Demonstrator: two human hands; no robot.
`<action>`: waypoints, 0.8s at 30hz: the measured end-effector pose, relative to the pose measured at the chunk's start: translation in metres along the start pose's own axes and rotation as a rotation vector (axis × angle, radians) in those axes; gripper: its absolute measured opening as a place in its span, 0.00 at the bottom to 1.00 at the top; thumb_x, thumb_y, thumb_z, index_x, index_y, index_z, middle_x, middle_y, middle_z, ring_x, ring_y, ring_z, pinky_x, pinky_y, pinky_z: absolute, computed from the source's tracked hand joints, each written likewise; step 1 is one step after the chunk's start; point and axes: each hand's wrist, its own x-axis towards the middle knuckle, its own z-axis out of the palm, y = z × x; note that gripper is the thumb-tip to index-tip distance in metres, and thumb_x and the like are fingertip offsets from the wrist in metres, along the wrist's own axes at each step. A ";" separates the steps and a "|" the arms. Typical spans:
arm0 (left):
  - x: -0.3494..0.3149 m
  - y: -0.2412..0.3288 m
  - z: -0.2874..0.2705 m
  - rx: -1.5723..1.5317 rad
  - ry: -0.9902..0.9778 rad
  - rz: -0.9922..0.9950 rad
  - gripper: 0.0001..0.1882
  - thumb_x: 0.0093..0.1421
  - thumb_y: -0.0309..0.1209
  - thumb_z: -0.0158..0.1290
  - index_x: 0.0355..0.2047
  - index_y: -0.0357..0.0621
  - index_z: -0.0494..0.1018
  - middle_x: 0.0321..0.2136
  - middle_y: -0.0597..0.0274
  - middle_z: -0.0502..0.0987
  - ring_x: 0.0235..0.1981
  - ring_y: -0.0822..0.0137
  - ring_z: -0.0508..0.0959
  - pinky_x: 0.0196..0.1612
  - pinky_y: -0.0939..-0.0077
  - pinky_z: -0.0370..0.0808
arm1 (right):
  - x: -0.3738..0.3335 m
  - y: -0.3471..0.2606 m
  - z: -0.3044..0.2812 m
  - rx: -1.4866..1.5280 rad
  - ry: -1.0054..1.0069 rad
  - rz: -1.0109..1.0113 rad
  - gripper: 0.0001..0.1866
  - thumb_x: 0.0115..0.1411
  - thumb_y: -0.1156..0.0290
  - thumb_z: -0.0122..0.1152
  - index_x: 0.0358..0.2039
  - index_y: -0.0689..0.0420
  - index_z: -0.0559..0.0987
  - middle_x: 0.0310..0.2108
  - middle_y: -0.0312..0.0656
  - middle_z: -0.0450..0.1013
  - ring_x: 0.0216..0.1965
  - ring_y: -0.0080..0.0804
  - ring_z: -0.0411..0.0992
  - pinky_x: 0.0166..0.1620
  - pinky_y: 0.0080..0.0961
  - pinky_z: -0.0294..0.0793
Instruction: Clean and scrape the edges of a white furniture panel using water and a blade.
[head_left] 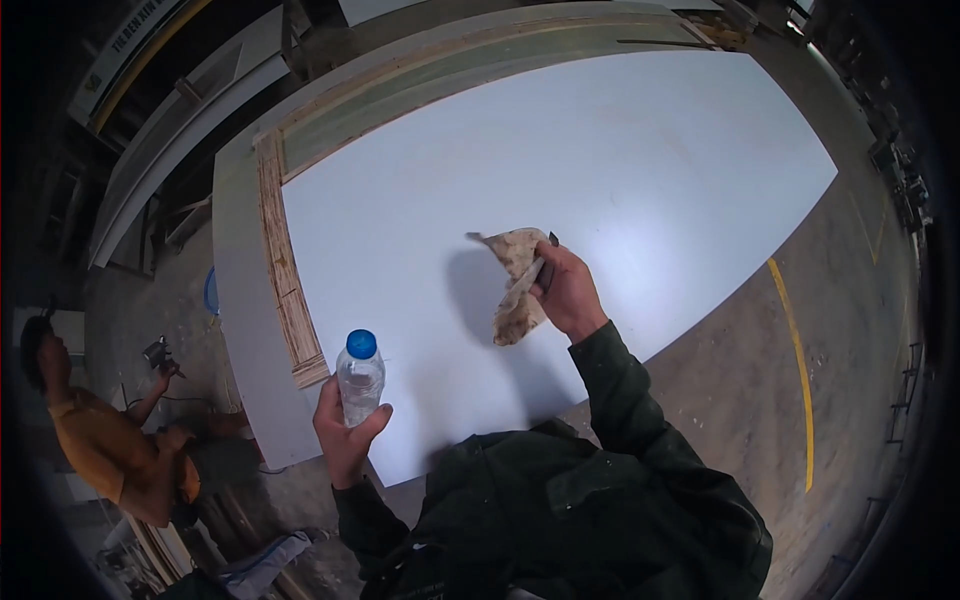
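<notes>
My right fingers (564, 266) cover part of the rag (516, 258) and some of a dark thing (545, 276) I cannot make out. My left fingers (328, 407) hide a bit of the bottle (362, 378) near its base. The lower edge cuts off my jacket (590, 490), and the clutter (896, 165) at far right is too dim to tell.

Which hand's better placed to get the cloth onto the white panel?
Right, most likely: the right hand already grips the stained cloth, out over the white panel. The left hand is taken up with a blue-capped bottle near the panel's edge.
</notes>
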 end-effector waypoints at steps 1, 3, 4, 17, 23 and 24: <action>0.009 0.007 0.003 0.121 -0.030 0.071 0.35 0.46 0.29 0.68 0.57 0.36 0.73 0.42 0.58 0.80 0.44 0.65 0.80 0.50 0.65 0.77 | -0.022 -0.008 0.014 0.089 0.002 0.045 0.14 0.74 0.64 0.48 0.48 0.59 0.78 0.37 0.36 0.79 0.35 0.22 0.76 0.30 0.21 0.69; 0.033 0.029 0.015 0.158 -0.100 0.124 0.37 0.45 0.30 0.69 0.58 0.36 0.75 0.42 0.54 0.82 0.43 0.61 0.82 0.49 0.64 0.78 | -0.055 -0.022 0.039 0.262 0.068 0.106 0.15 0.74 0.63 0.49 0.48 0.60 0.78 0.38 0.37 0.80 0.33 0.24 0.76 0.30 0.21 0.70; 0.042 0.042 0.021 0.328 -0.154 0.271 0.37 0.45 0.30 0.69 0.58 0.36 0.76 0.42 0.52 0.82 0.43 0.59 0.83 0.49 0.63 0.79 | -0.061 -0.019 0.033 0.251 0.015 0.127 0.16 0.73 0.62 0.50 0.51 0.59 0.77 0.41 0.37 0.80 0.34 0.24 0.76 0.31 0.21 0.70; 0.067 0.133 0.040 0.946 -0.249 0.848 0.37 0.39 0.31 0.68 0.55 0.40 0.80 0.36 0.57 0.82 0.34 0.56 0.80 0.40 0.61 0.76 | -0.099 -0.024 0.072 0.011 0.005 -0.009 0.14 0.76 0.62 0.53 0.51 0.57 0.80 0.36 0.29 0.77 0.31 0.14 0.70 0.34 0.17 0.69; 0.066 0.150 0.042 1.107 -0.279 0.843 0.36 0.41 0.30 0.69 0.56 0.41 0.79 0.34 0.60 0.82 0.32 0.58 0.79 0.40 0.62 0.74 | -0.099 -0.025 0.077 -0.140 0.020 -0.015 0.16 0.77 0.62 0.52 0.53 0.57 0.80 0.36 0.30 0.78 0.32 0.14 0.71 0.35 0.17 0.70; 0.066 0.153 0.043 1.109 -0.277 0.836 0.36 0.41 0.30 0.69 0.56 0.41 0.79 0.34 0.60 0.82 0.32 0.58 0.79 0.40 0.62 0.74 | -0.100 -0.027 0.079 -0.133 0.035 -0.019 0.15 0.77 0.61 0.53 0.51 0.57 0.82 0.35 0.27 0.77 0.31 0.11 0.68 0.34 0.16 0.68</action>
